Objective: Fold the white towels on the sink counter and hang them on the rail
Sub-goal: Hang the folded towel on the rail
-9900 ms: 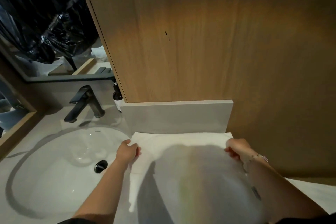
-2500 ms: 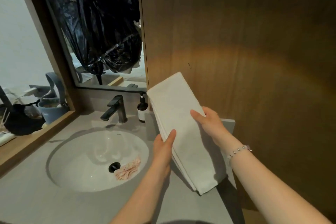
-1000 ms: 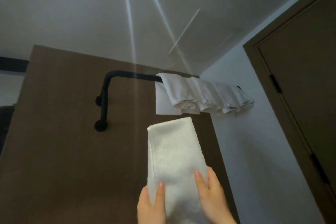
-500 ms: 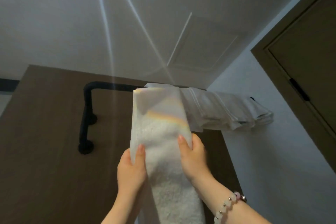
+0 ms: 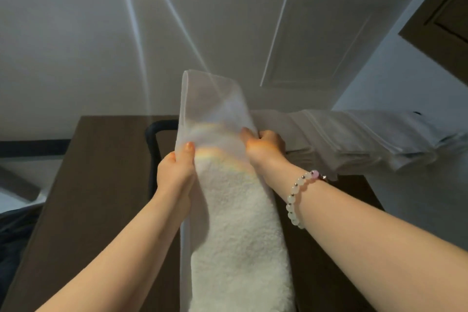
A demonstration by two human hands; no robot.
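I look steeply upward at a black rail mounted on a dark wood panel. A folded white towel stands upright in front of it, its top end above the rail's height. My left hand grips the towel's left edge. My right hand grips its right edge, at about rail height. Several folded white towels hang over the rail just to the right, touching my right hand. Most of the rail is hidden behind the towels.
The dark wood panel fills the lower left. A white wall and a dark door frame stand to the right. The ceiling, with lens-flare streaks, lies overhead.
Both hands have raised the folded towel higher, so its top now stands above the rail. My right hand has moved up against the hanging towels.
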